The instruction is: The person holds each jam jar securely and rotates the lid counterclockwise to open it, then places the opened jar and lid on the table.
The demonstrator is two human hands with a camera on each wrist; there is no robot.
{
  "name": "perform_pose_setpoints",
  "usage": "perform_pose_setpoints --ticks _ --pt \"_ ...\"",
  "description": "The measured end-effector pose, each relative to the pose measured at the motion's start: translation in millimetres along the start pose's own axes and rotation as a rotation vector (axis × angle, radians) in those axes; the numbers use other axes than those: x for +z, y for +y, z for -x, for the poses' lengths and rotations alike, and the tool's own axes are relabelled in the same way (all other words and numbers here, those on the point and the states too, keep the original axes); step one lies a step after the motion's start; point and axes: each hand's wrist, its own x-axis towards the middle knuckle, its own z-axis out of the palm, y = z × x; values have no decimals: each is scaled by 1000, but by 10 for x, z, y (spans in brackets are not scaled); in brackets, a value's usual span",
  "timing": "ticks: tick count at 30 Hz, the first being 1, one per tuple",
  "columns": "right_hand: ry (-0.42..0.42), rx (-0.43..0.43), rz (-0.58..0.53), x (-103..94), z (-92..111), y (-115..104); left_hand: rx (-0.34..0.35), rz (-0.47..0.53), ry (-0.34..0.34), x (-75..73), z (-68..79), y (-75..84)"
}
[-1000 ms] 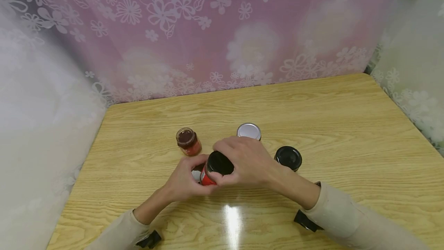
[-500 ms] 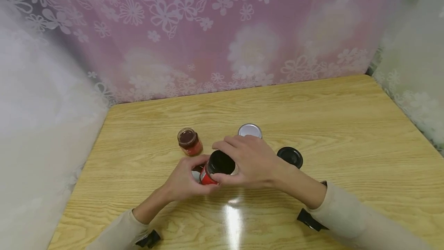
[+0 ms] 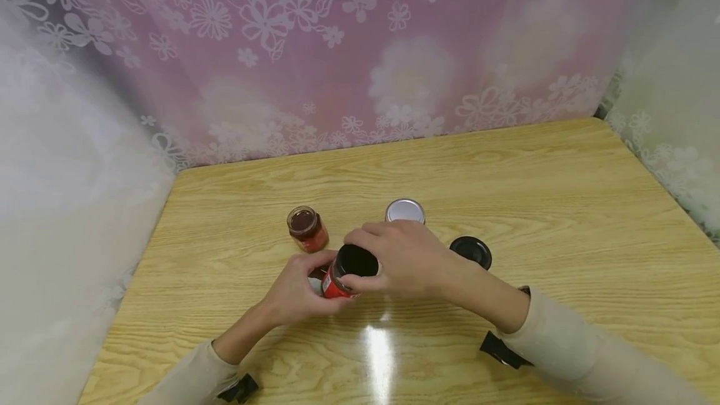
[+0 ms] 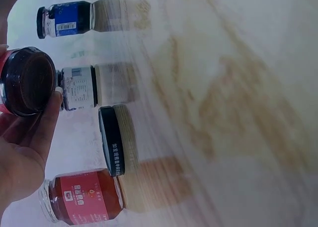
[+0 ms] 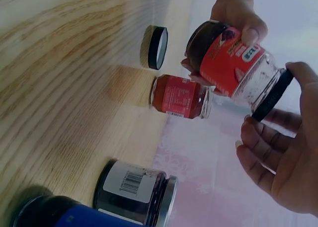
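Note:
My left hand (image 3: pixel 298 290) grips a red-labelled glass jar (image 5: pixel 223 63) around its body, tilted above the table. The fingers and thumb of my right hand (image 3: pixel 402 261) hold the rim of its black lid (image 5: pixel 273 95), which sits on the jar's mouth. Dark contents fill the bottom part of the jar; the glass near the lid is see-through. Just beyond the left hand stands an uncovered jar (image 3: pixel 307 230) of reddish-brown contents with a red label. A loose black-rimmed lid (image 5: pixel 158 47) lies on the table, its pale inner side up, mostly hidden by the left hand in the head view.
Behind the right hand stands a jar with a silver lid (image 3: pixel 405 210) and a white label. Further right is a black-lidded jar (image 3: pixel 471 252) with a blue label, partly covered by the right forearm. The wooden table (image 3: pixel 534 186) meets a pink flowered curtain (image 3: pixel 337 80) at the back.
My right hand has shifted slightly about the lid, and the held jar's tilt has altered a little. The left hand stays nearly in place; the standing jars have not moved.

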Motion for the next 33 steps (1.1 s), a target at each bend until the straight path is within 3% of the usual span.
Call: perform_pose_setpoints --ticks 6,9,12,19,28,33 --pt "-2 -153 -49 2 -7 108 15 11 -16 1 4 5" --pt "-10 -191 -57 -2 -3 142 14 19 -24 9 8 3" --pt "-43 -161 -34 -8 8 135 4 11 -24 16 16 -6" --pt "-98 21 27 -36 31 50 -23 -49 0 14 36 2" --pt "-90 -1 -2 -40 23 29 -15 -43 -4 30 40 20" --pt "-136 -25 -65 -62 22 38 -29 -8 -35 12 33 199"
